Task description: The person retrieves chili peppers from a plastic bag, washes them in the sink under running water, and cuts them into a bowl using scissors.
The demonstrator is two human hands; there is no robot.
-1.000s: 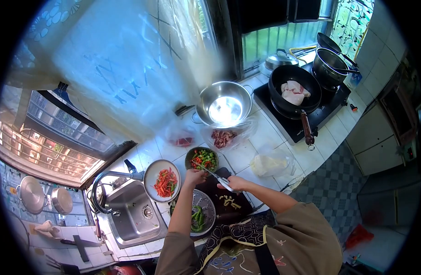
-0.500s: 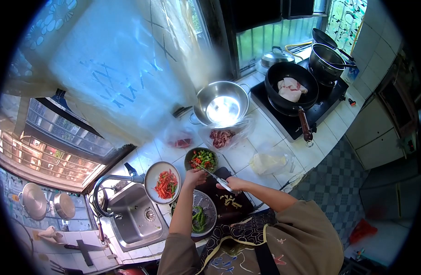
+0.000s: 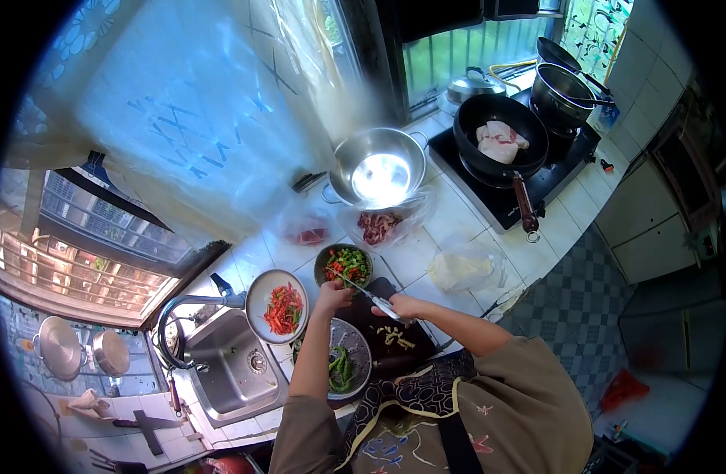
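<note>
My right hand (image 3: 406, 307) is closed around the handles of scissors (image 3: 372, 297), whose blades reach over the rim of a dark bowl (image 3: 320, 261). Chopped red and green peppers (image 3: 349, 260) fill that bowl. Right at its near edge, my left hand (image 3: 334, 297) is pinched close to the blade tips; whatever its fingers hold is too small to make out. Below my forearms, a perforated metal colander (image 3: 362, 344) contains whole green peppers (image 3: 342, 371). Pale cut pieces (image 3: 396, 338) lie on a dark cutting board (image 3: 424, 345) under my right wrist.
A plate (image 3: 255, 304) of shredded red peppers stands left, beside the sink (image 3: 229, 395). Beyond the bowl are bagged meat (image 3: 380, 227), another meat bag (image 3: 309, 231) and a steel pot (image 3: 341, 162). A wok (image 3: 477, 118) with pale meat sits on the stove (image 3: 497, 209); a plastic bag (image 3: 458, 272) lies right.
My left hand has shifted slightly left and stays at the bowl's edge. The scissors remain in my right hand over the bowl. The whole view has shifted slightly.
</note>
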